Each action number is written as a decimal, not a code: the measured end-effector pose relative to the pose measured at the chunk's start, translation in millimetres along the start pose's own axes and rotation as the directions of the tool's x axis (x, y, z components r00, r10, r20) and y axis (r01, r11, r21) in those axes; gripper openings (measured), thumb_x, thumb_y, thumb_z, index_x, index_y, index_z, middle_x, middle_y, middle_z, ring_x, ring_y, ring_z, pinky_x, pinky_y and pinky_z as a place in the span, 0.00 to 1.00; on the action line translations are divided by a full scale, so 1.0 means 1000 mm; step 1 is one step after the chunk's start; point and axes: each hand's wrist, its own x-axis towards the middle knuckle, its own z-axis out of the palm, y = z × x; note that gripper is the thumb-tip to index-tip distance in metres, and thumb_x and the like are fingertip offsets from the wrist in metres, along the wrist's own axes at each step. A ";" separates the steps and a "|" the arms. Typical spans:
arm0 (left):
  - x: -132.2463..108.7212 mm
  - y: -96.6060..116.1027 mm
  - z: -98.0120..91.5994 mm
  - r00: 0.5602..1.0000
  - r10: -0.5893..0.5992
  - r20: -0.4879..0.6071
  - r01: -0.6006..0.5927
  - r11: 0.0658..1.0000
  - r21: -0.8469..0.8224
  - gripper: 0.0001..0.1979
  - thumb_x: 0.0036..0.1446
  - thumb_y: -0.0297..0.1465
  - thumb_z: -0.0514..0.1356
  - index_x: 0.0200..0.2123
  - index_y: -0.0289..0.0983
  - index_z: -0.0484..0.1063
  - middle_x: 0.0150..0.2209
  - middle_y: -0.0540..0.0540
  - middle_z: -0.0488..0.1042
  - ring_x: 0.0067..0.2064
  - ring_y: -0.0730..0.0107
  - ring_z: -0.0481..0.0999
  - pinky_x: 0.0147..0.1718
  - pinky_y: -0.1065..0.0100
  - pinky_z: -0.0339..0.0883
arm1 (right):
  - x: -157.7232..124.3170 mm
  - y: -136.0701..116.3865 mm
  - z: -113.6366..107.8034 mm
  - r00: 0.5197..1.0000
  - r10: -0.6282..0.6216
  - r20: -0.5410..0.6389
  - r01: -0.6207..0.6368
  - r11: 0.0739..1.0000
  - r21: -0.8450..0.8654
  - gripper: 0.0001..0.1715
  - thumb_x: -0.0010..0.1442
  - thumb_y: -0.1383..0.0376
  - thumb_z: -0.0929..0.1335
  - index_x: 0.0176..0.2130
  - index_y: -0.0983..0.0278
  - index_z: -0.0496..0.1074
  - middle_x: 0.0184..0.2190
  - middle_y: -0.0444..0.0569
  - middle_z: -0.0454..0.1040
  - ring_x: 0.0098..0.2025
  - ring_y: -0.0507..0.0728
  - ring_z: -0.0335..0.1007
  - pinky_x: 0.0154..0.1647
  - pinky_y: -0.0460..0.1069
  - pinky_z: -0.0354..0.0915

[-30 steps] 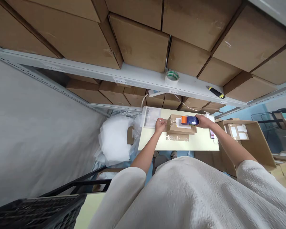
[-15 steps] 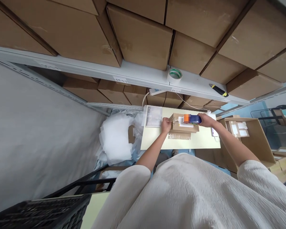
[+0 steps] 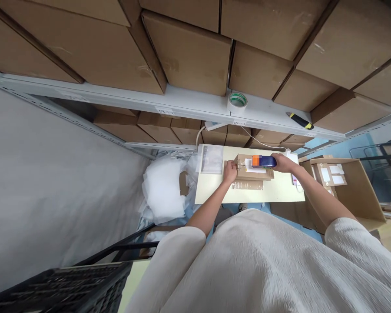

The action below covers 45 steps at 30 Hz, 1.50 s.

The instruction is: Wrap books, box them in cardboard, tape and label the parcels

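Observation:
A small brown cardboard box (image 3: 254, 174) with a white label on top sits on a pale yellow table (image 3: 215, 191). My left hand (image 3: 230, 172) presses against the box's left end with curled fingers. My right hand (image 3: 283, 163) grips a blue and orange tape dispenser (image 3: 263, 161) resting on the box's top. A strip of clear tape runs from the dispenser toward the box's left end. A flat tape-covered cardboard piece (image 3: 247, 185) lies just in front of the box.
A clear plastic sleeve (image 3: 212, 159) lies at the table's back left. The grey shelf (image 3: 189, 104) above holds a tape roll (image 3: 237, 101), a yellow-black knife (image 3: 300, 121) and large cartons. White foam sheets (image 3: 163, 191) are piled left; an open carton (image 3: 342, 191) stands right. A black crate (image 3: 61, 289) is near left.
My left hand slid right from beside the box onto its left end. The dispenser stays on top of the box; the view has shifted slightly.

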 end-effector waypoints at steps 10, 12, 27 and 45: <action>-0.004 0.028 -0.004 0.877 0.342 0.336 -0.416 0.892 0.177 0.45 0.49 0.23 0.72 0.71 0.44 0.66 0.71 0.34 0.71 0.77 0.43 0.62 0.76 0.45 0.49 | -0.001 -0.004 0.004 0.999 -0.015 0.031 0.013 0.996 0.086 0.21 0.54 0.67 0.78 0.46 0.59 0.72 0.45 0.55 0.79 0.42 0.64 0.76 0.43 0.53 0.67; -0.004 0.026 -0.005 0.883 0.331 0.333 -0.402 0.899 0.174 0.47 0.48 0.24 0.73 0.71 0.44 0.65 0.71 0.35 0.71 0.78 0.44 0.61 0.76 0.46 0.48 | -0.001 -0.004 0.000 0.998 -0.006 0.066 0.002 0.998 0.058 0.22 0.54 0.68 0.79 0.45 0.59 0.71 0.43 0.55 0.80 0.42 0.65 0.76 0.41 0.53 0.66; 0.003 0.017 -0.016 0.789 0.222 0.573 -0.565 0.629 0.534 0.49 0.71 0.41 0.59 0.82 0.46 0.30 0.82 0.38 0.48 0.83 0.50 0.46 0.79 0.41 0.38 | -0.042 0.040 -0.035 0.961 0.114 0.251 -0.059 0.974 -0.218 0.25 0.60 0.64 0.76 0.55 0.60 0.70 0.52 0.56 0.79 0.49 0.64 0.78 0.36 0.50 0.61; 0.013 0.014 -0.014 0.813 0.143 0.564 -0.526 0.596 0.607 0.47 0.68 0.45 0.60 0.82 0.45 0.41 0.82 0.40 0.49 0.83 0.46 0.45 0.79 0.39 0.38 | -0.093 0.180 -0.004 0.958 0.160 0.239 -0.109 0.971 -0.212 0.24 0.62 0.65 0.75 0.56 0.63 0.71 0.53 0.60 0.79 0.49 0.65 0.79 0.39 0.51 0.64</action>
